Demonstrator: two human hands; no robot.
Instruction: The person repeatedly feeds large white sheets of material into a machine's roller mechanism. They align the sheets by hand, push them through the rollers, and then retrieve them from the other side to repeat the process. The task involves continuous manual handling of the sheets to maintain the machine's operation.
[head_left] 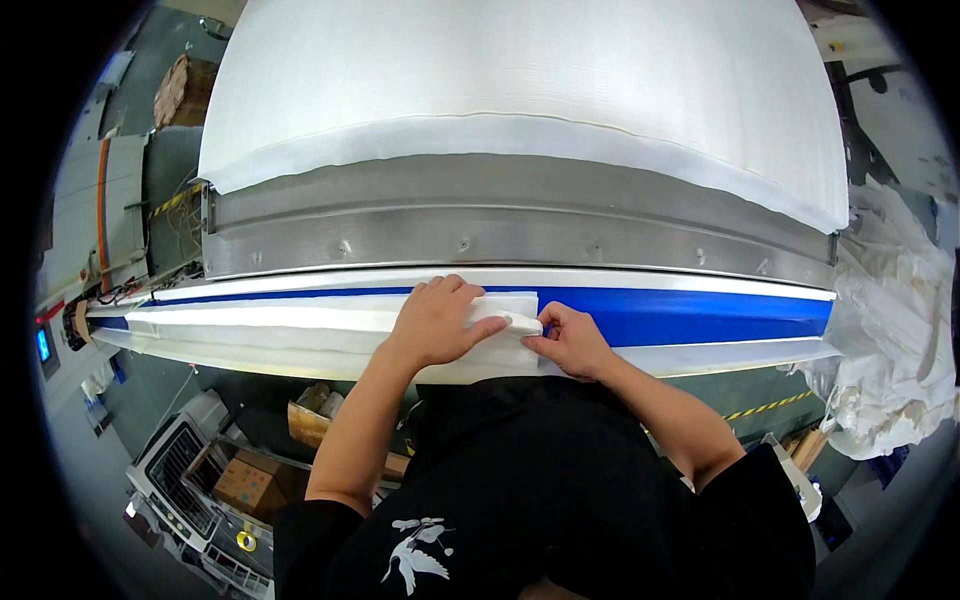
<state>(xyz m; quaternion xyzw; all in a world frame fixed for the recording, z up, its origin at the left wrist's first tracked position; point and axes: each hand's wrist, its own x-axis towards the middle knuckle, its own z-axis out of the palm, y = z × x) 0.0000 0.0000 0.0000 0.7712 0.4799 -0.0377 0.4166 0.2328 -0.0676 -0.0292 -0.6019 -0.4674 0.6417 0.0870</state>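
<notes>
A long strip of folded white fabric lies along a narrow blue and white ledge in front of me, its right end near the middle. My left hand rests on that fabric close to its end, palm down, with the thumb held out to the right. At the fabric's end, my right hand pinches the edge between thumb and bent fingers. To the right of this hand the ledge's blue surface is bare.
Beyond the ledge runs a metal plate with a wide white cloth above it. White sheeting is heaped at the far right. Cardboard boxes and a slatted grey unit stand at lower left.
</notes>
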